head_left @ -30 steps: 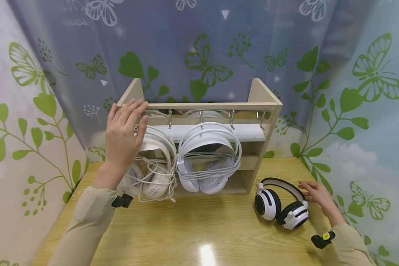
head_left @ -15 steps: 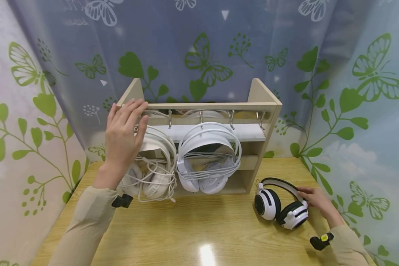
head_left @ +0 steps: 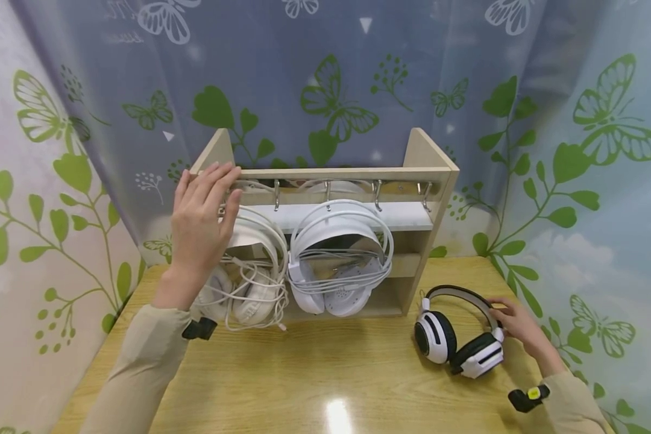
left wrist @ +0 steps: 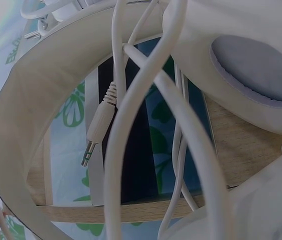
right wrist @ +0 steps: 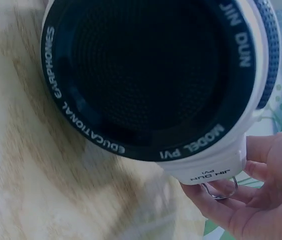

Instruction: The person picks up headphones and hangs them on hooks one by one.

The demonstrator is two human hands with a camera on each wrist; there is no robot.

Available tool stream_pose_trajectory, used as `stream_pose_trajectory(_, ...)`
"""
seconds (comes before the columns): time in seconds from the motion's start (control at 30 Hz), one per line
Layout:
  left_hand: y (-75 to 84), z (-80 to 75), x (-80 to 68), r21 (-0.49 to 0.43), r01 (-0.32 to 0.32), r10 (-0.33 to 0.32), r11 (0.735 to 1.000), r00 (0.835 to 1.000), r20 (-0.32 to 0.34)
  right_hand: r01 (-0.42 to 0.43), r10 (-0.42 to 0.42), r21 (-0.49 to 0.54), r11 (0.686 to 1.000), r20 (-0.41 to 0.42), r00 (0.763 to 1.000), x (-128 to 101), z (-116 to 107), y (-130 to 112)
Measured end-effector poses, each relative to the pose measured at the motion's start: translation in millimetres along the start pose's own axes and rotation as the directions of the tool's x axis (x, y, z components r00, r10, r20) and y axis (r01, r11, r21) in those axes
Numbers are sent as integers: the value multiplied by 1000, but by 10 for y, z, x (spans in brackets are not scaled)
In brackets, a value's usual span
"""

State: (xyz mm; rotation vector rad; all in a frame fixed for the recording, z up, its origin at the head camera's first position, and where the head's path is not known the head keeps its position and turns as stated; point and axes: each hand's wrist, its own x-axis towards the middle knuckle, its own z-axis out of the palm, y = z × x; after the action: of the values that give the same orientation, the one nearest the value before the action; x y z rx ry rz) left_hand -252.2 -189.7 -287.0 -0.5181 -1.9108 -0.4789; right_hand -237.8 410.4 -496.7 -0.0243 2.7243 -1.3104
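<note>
Black-and-white headphones point(head_left: 458, 328) grasped in right hand point(head_left: 521, 328) grip, left hand point(head_left: 201, 223) flat, released, on rack point(head_left: 428, 160) holding two white headsets point(head_left: 339, 259)

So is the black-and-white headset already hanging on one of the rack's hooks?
No, the black-and-white headset lies on the table beside the rack, gripped by the right hand.

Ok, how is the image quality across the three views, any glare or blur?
Head view: sharp, with wide-angle bending at the edges and a glare spot on the table. Left wrist view: dim, cables very close, the plug fairly sharp. Right wrist view: bluish, the black and white headphones fill the frame, lettering legible.
</note>
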Motion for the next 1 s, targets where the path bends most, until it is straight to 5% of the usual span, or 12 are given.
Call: stream_pose_trajectory(1.0,4,-13,4,18,-7,6,1000,1000,22,-23,23,-105,994,2,1000,-102,-72,-476)
